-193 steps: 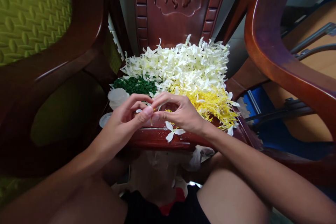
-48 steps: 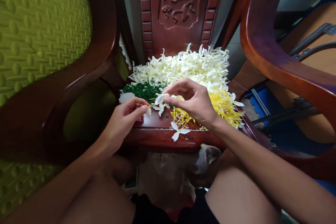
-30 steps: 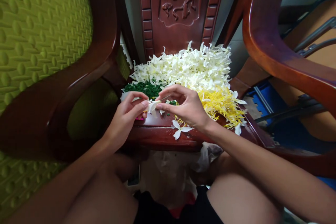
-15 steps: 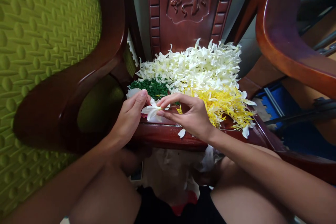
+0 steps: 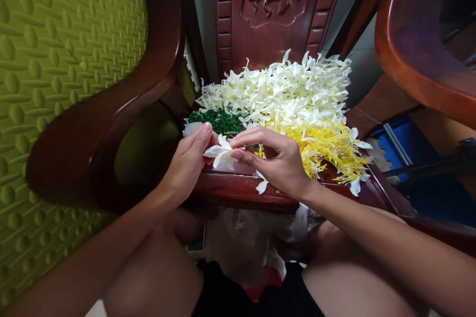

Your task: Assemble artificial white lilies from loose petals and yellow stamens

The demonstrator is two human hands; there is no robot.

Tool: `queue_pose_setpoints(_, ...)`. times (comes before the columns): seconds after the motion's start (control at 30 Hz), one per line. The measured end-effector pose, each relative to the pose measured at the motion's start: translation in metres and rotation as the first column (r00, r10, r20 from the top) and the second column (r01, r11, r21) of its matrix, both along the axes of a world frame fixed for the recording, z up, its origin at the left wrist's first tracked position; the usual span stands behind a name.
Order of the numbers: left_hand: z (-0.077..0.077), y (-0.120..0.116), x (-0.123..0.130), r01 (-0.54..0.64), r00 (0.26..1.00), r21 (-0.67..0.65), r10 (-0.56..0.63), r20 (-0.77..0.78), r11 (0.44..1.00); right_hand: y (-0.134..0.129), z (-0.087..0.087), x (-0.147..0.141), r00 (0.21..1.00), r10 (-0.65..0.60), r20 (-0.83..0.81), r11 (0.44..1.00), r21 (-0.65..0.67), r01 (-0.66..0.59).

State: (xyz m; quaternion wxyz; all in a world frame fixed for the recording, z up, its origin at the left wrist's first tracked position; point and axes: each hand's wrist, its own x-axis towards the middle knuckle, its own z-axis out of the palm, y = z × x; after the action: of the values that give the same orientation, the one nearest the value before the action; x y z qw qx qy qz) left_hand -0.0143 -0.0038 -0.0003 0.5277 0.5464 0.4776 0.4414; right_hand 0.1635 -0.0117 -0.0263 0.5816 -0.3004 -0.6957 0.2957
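Observation:
A white artificial flower [image 5: 223, 156] with spread petals sits between my hands, above the front edge of the chair seat. My right hand [image 5: 277, 158] pinches it at the base with thumb and fingertips. My left hand [image 5: 188, 161] is closed at the flower's left side, thumb on top, close to the petal tips. Its curled fingers are partly hidden, and I cannot make out what they hold. Behind the hands lie a heap of white petal pieces [image 5: 286, 91], a yellow heap of thin stamen pieces [image 5: 323, 151] and a small pile of green pieces [image 5: 219, 121].
The heaps lie on a dark red wooden chair seat [image 5: 238, 189] with a carved backrest [image 5: 273, 34]. A loose white petal piece [image 5: 262, 186] lies near the front edge. Curved wooden armrests [image 5: 394, 54] flank the seat, and a green textured mat [image 5: 70, 34] stands at left.
The flower has turned slightly in my right hand, and its petals show more toward me. Both hands stay in nearly the same place over the seat, while the whole view has shifted a little.

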Motion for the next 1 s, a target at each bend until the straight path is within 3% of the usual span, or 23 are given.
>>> queue_pose_setpoints(0.47,-0.003,-0.008,0.002,-0.033,0.998,0.102,0.038,-0.053,0.994,0.001,-0.008,-0.004,0.995,0.011,-0.103,0.994,-0.104,-0.022)
queue_pose_setpoints(0.6,0.004,-0.013,0.005,-0.023,0.999,0.091,0.019,0.037,0.996,0.002,-0.008,-0.003,0.991,0.048,-0.123,0.993,-0.097,-0.061)
queue_pose_setpoints(0.8,0.014,-0.013,0.006,0.009,0.997,-0.056,-0.005,0.077,0.998,0.002,-0.001,0.003,0.996,0.082,-0.027,0.997,0.015,-0.081)
queue_pose_setpoints(0.9,0.011,-0.009,0.004,0.067,0.986,-0.109,-0.049,0.157,0.992,-0.001,0.005,0.009,0.999,0.026,-0.030,0.997,0.074,-0.024)
queue_pose_setpoints(1.0,0.008,-0.005,0.001,0.110,0.974,-0.132,-0.080,0.214,0.985,0.000,0.009,0.018,0.997,-0.080,-0.009,0.997,0.016,0.081)
